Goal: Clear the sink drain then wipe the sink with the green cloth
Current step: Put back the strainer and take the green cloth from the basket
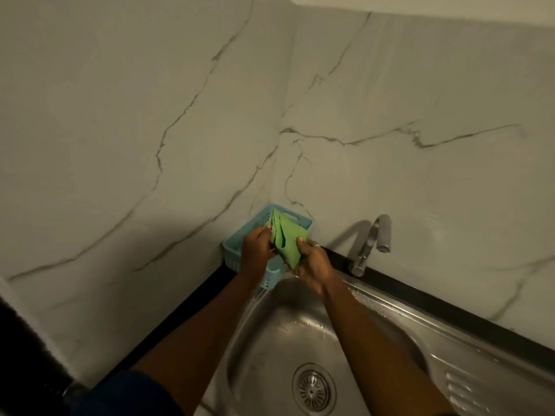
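**Green cloth held above the sink corner**

Both hands grip a crumpled green cloth (286,240) over the far left corner of the round stainless-steel sink (270,331). The left hand (255,249) pinches its left edge; the right hand (312,265) clasps its lower right. Behind it sits a light-blue perforated plastic basket (237,250). The round metal drain strainer (313,389) lies uncovered in the basin; a chrome tap (371,244) stands to the right.

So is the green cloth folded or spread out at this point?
Folded, loosely bunched. The green cloth shows doubled layers, held between both hands, left hand and right hand, above the blue basket.
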